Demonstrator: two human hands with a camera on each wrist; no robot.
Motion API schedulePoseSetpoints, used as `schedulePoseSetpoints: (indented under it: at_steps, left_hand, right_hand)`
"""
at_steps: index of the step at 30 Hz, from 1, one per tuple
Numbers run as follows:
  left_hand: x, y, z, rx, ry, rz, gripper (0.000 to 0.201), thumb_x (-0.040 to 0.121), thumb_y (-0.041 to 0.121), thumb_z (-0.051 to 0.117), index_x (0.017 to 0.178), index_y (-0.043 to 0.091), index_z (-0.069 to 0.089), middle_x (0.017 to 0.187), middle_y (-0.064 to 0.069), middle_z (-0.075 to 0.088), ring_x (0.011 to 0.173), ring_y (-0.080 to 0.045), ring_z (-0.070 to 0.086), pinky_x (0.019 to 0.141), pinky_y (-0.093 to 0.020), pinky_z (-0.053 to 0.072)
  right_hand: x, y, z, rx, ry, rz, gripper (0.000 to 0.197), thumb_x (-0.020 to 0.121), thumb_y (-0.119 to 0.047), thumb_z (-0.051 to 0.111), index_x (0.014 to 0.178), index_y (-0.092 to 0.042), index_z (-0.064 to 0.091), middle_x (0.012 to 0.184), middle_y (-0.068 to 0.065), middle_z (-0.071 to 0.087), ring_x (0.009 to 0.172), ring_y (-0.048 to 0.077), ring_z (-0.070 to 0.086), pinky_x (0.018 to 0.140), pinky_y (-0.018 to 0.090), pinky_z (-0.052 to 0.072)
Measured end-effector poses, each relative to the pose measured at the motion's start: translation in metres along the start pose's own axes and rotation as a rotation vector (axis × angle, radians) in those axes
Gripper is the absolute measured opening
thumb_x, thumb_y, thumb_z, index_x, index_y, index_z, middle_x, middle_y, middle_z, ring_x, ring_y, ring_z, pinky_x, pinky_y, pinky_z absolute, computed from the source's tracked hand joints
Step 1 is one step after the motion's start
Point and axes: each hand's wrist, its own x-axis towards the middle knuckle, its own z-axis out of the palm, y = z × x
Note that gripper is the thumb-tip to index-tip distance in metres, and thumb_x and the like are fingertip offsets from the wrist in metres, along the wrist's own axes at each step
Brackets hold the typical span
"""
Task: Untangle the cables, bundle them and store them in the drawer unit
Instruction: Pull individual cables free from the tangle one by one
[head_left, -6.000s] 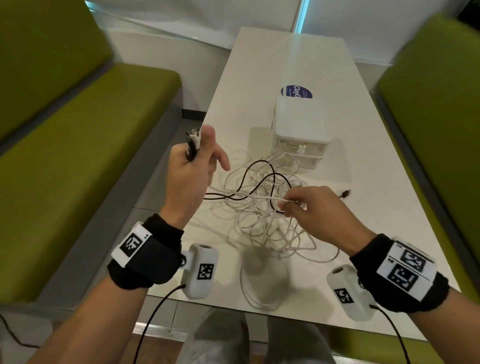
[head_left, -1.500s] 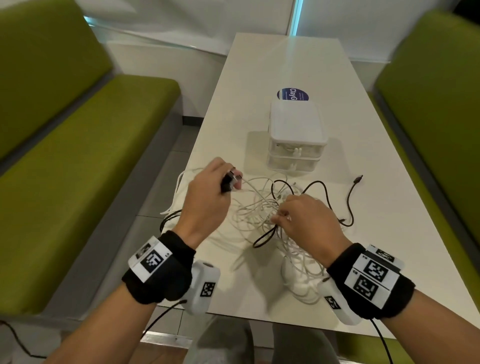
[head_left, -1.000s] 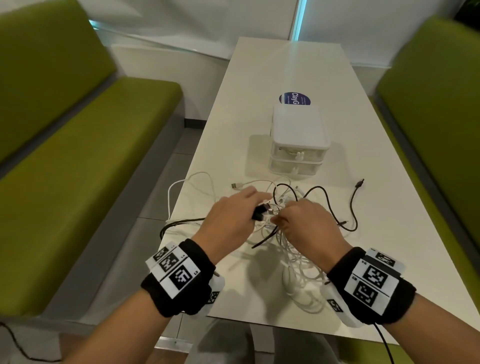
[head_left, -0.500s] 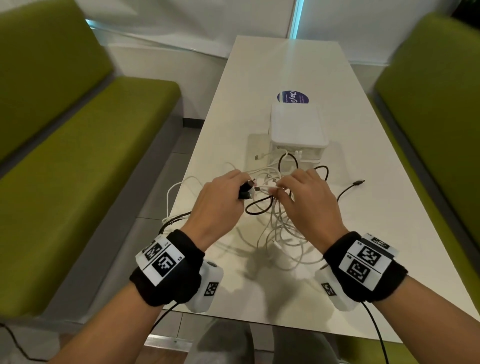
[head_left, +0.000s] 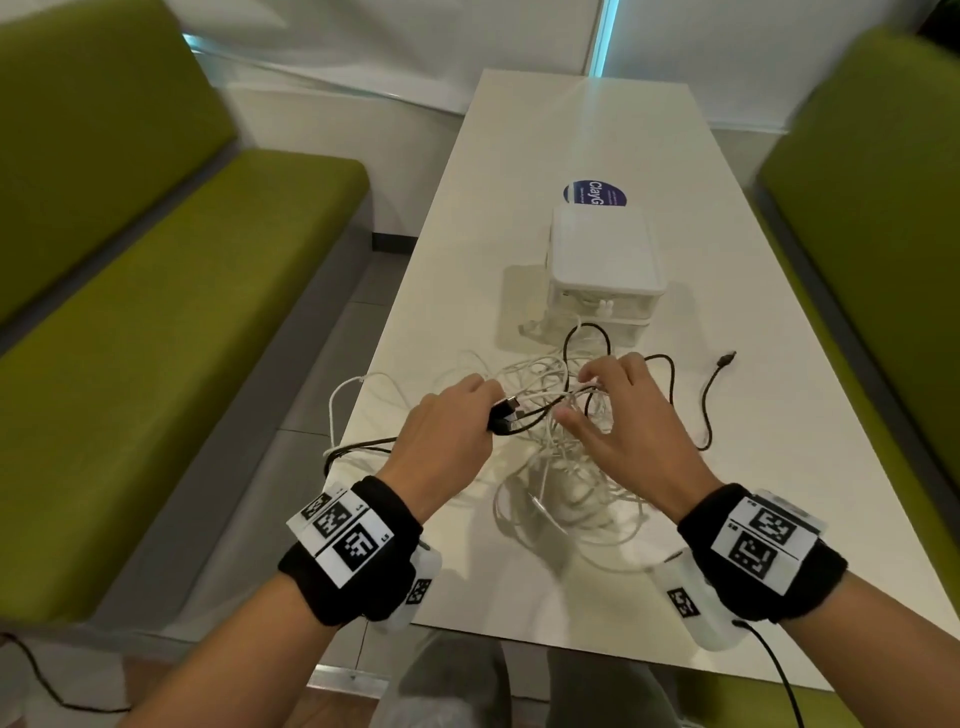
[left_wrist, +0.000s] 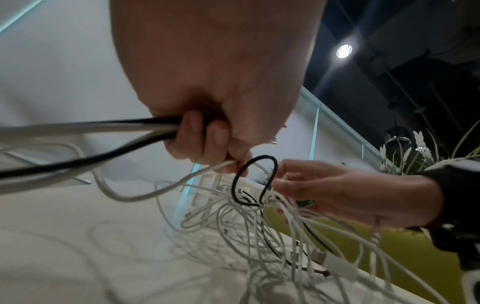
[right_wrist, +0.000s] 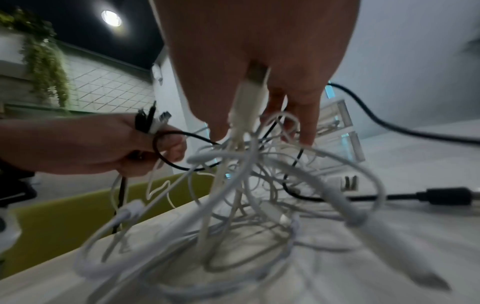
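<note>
A tangle of white cables (head_left: 563, 470) with one black cable (head_left: 704, 405) woven through it lies on the white table (head_left: 571, 135). My left hand (head_left: 483, 410) grips a bunch of black and white cable ends (head_left: 506, 415), whose plugs stick out of the fist (right_wrist: 153, 121). My right hand (head_left: 576, 395) hovers over the tangle with fingers spread and pinches a white cable (right_wrist: 246, 102) that runs up between its fingers. The white drawer unit (head_left: 602, 260) stands just beyond the hands with its drawers closed. The black cable's free plug (head_left: 727, 358) lies to the right.
Green benches (head_left: 171, 312) flank the table on both sides. A blue round sticker (head_left: 595, 193) lies behind the drawer unit. Cable loops (head_left: 337, 410) hang over the table's left edge. A plant (left_wrist: 420, 152) shows beyond the right bench.
My left hand came down from a raised position and carried the cable ends to the tangle. Since half a second ago both hands stay together and my right fingers have spread over the cables.
</note>
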Motion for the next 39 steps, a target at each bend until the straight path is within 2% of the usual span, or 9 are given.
schedulePoseSetpoints:
  at_steps: [5,11,16,19,23,27,31,35,39]
  left_hand:
    - [0.002,-0.004,-0.002,-0.088,0.112,-0.013,0.028,0.085,-0.002,0.045,0.106,0.014,0.055,0.102,-0.001,0.056,0.086,-0.034,0.056,0.073,-0.044,0.044]
    - [0.001,-0.002,-0.001,-0.252,0.164,0.041,0.032,0.080,-0.007,0.045,0.089,0.023,0.050,0.093,0.009,0.056,0.082,-0.024,0.057,0.072,-0.046,0.047]
    - [-0.005,0.004,-0.018,-0.451,0.253,0.057,0.034,0.089,-0.007,0.046,0.076,0.025,0.049,0.073,0.014,0.050,0.068,0.007,0.048,0.061,-0.015,0.031]
    - [-0.009,0.005,-0.025,-0.555,0.318,0.097,0.025,0.093,-0.003,0.049,0.075,0.015,0.052,0.069,0.012,0.049,0.060,0.001,0.045,0.056,-0.015,0.028]
    - [-0.011,0.001,-0.026,-0.710,0.399,0.060,0.020,0.095,0.000,0.049,0.077,0.007,0.053,0.064,0.017,0.051,0.054,-0.007,0.039,0.054,-0.018,0.027]
    - [-0.013,0.003,-0.020,-0.643,0.318,0.060,0.025,0.096,0.002,0.046,0.074,0.014,0.052,0.063,0.020,0.052,0.054,-0.001,0.044,0.054,-0.015,0.027]
    - [-0.010,0.004,-0.016,-0.544,0.281,0.007,0.028,0.092,-0.002,0.048,0.075,0.019,0.051,0.072,0.015,0.054,0.061,0.013,0.048,0.057,-0.009,0.032]
    - [-0.008,0.004,-0.015,-0.506,0.286,-0.020,0.028,0.092,-0.002,0.048,0.076,0.021,0.051,0.073,0.015,0.055,0.062,0.013,0.048,0.058,-0.008,0.033]
    - [-0.009,0.003,-0.015,-0.491,0.288,-0.004,0.029,0.091,-0.003,0.050,0.079,0.023,0.051,0.070,0.017,0.055,0.064,0.007,0.049,0.059,-0.011,0.033]
  right_hand:
    - [-0.016,-0.006,-0.005,-0.161,-0.183,-0.060,0.056,0.088,-0.050,0.061,0.139,-0.036,0.041,0.147,-0.001,0.028,0.131,0.020,0.038,0.095,0.036,0.047]
    - [-0.020,-0.015,0.020,-0.359,-0.233,0.024,0.068,0.087,-0.051,0.061,0.144,-0.030,0.029,0.153,0.001,0.026,0.138,0.025,0.033,0.106,0.041,0.038]
    - [-0.010,-0.015,0.020,-0.519,-0.141,0.001,0.041,0.092,-0.035,0.058,0.126,-0.021,0.041,0.117,0.006,0.048,0.090,0.029,0.060,0.066,0.036,0.042]
    - [-0.002,-0.010,0.012,-0.558,-0.029,-0.005,0.020,0.096,-0.021,0.052,0.113,-0.017,0.043,0.100,0.007,0.045,0.064,0.030,0.058,0.047,0.033,0.034]
    - [0.007,0.006,0.005,-0.593,0.030,0.068,0.031,0.088,-0.007,0.059,0.110,-0.017,0.039,0.095,0.008,0.044,0.052,0.025,0.043,0.040,0.029,0.033]
    - [0.006,0.013,0.001,-0.636,-0.026,0.146,0.026,0.088,-0.014,0.062,0.112,-0.017,0.051,0.103,0.010,0.047,0.078,0.031,0.055,0.063,0.038,0.040]
    - [-0.003,-0.008,-0.006,-0.519,0.061,0.043,0.035,0.077,-0.019,0.071,0.111,-0.017,0.064,0.120,0.010,0.051,0.111,0.034,0.047,0.085,0.048,0.041]
    - [-0.012,-0.039,-0.008,-0.352,0.275,-0.110,0.038,0.081,-0.010,0.063,0.118,-0.012,0.059,0.119,0.011,0.052,0.108,0.031,0.044,0.084,0.045,0.042]
    - [-0.020,-0.049,0.013,-0.154,0.055,-0.027,0.054,0.093,-0.042,0.052,0.138,-0.013,0.039,0.128,0.007,0.043,0.115,0.025,0.040,0.096,0.038,0.041]
